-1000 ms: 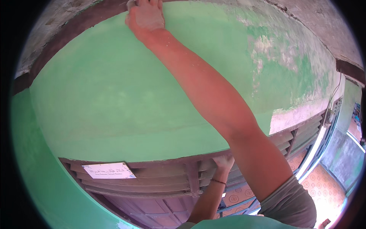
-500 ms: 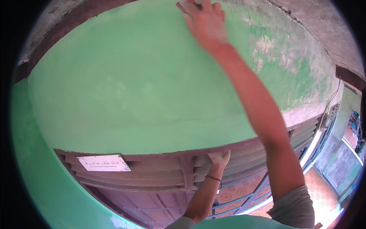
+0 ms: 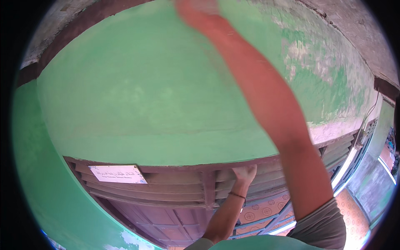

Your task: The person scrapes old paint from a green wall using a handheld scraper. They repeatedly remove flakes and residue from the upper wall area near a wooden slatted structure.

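Note:
My right arm reaches up across the green wall [image 3: 125,96]. At the top edge of the picture is my right hand [image 3: 200,6], smeared by motion and cut off, so its fingers and anything under them are hidden. Lower down, my left hand [image 3: 245,173] is hooked on the brown wooden frame [image 3: 183,168] above the louvred vent, its fingertips out of sight. A dark bracelet [image 3: 237,194] circles the left wrist. Right of the raised arm, the wall's paint [image 3: 310,62] is patchy and worn to grey and pinkish spots.
A white sign [image 3: 117,174] is fixed on the louvres at left. Below are a brown panelled door [image 3: 162,223] and orange patterned floor tiles [image 3: 352,210]. A cable [image 3: 370,110] hangs on the right. Brown trim [image 3: 71,35] edges the wall's top left.
My right hand has moved up and left along the wall, mostly out of the picture. The left hand keeps its hold on the frame; the view has shifted slightly.

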Available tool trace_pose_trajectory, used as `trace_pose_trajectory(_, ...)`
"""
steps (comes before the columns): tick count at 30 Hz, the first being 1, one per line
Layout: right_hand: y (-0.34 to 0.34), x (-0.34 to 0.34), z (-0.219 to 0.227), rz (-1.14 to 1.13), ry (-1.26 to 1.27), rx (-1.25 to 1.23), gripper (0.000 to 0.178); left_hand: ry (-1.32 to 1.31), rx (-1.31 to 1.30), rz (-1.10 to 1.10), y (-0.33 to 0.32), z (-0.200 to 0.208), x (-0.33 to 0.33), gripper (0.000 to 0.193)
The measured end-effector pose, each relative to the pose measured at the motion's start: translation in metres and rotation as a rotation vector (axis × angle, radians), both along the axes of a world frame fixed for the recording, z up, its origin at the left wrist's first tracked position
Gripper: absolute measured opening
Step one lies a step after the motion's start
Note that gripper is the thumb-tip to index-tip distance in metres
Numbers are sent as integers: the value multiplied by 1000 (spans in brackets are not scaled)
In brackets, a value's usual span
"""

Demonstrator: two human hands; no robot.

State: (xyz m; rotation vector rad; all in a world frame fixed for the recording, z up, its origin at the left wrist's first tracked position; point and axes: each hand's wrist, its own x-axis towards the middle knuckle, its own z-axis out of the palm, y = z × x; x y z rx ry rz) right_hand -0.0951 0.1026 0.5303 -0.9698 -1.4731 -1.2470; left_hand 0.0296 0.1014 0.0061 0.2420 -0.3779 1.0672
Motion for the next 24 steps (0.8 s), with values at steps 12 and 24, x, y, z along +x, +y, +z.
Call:
trace_pose_trajectory(12,20,-19,-20,-97,-94,89,43,-109,-2,-77,3,1,0,59)
trace_pose_trajectory(24,-15,21,-77,-232,-172,109,42,-66,-22,-138,11,-7,-5,60)
